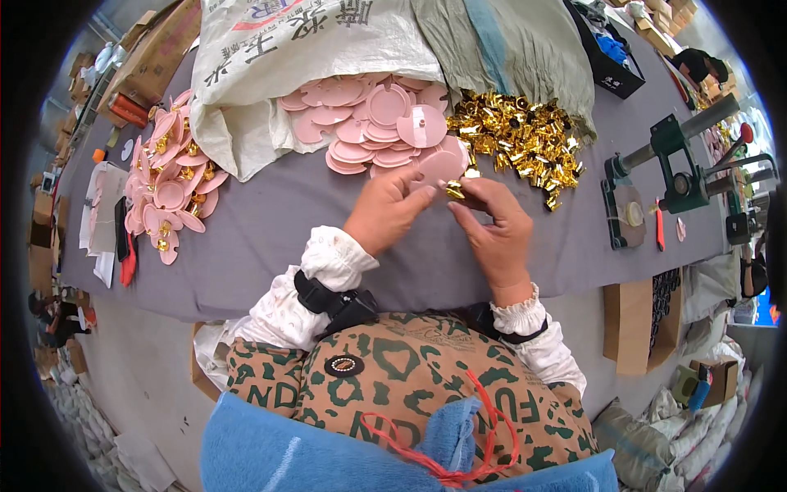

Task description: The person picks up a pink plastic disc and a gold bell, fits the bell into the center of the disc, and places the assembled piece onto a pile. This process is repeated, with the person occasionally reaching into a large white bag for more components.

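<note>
L hand (385,209) pinches a pink plastic disc (440,167) over the grey table (270,221). R hand (492,225) holds a small gold clip (454,193) at the disc's lower edge. Just behind: pink disc pile (373,123) spilling from a white sack (270,74), gold clip heap (516,135) to its right. Finished discs w/ clips (168,189) far left.

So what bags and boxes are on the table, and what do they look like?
White woven sack: far side, left of middle, lying open, dark and red print, pink discs spilling out.
Grey-green sack: beside it on the right, gold clips spilling out.
Black box: far right, open, small white label.
Brown cardboard boxes: far left corner.
</note>
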Motion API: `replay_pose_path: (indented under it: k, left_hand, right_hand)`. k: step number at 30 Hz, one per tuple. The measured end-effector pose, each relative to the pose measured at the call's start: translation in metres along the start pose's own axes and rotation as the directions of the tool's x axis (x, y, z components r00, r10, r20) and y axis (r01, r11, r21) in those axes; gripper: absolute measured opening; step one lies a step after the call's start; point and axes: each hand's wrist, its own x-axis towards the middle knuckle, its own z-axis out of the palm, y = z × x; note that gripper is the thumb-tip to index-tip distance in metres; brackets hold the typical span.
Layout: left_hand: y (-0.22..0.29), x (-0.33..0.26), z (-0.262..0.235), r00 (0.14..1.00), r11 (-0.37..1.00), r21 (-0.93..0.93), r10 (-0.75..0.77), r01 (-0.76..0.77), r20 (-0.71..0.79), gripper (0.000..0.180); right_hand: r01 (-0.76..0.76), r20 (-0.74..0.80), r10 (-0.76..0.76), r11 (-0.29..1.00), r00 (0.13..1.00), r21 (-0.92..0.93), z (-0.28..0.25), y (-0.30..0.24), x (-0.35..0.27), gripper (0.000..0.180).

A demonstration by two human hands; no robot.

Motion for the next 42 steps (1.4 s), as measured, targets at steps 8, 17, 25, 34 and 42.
replay_pose_path:
  k: [8,17,25,34,42]
  left_hand:
    - [0.020,-0.009,0.008,0.998,0.911,0.413,-0.031,0.004,0.059,0.030]
    - [0.000,-0.034,0.019,0.902,0.787,0.490,0.432,-0.375,-0.003,0.024]
    - [0.007,-0.052,0.017,0.994,0.959,0.283,0.054,-0.025,-0.093,0.022]
    - [0.000,-0.066,0.008,0.880,0.724,0.584,0.474,-0.366,-0.035,0.028]
    - [0.009,-0.075,-0.054,0.963,0.816,0.558,0.248,-0.150,-0.103,0.033]
  right_hand:
    - [0.340,0.071,-0.337,0.874,0.939,-0.346,-0.002,0.006,-0.005,0.026]
    - [-0.353,0.001,0.365,0.899,0.931,0.259,0.008,0.015,-0.031,0.022]
    - [-0.577,0.190,0.623,0.506,0.758,0.641,0.014,0.005,-0.036,0.021]
    - [0.077,0.035,-0.074,0.993,0.997,-0.095,0.023,-0.007,-0.038,0.020]
    - [-0.390,0.252,0.399,0.917,0.882,-0.084,0.021,-0.015,-0.016,0.027]
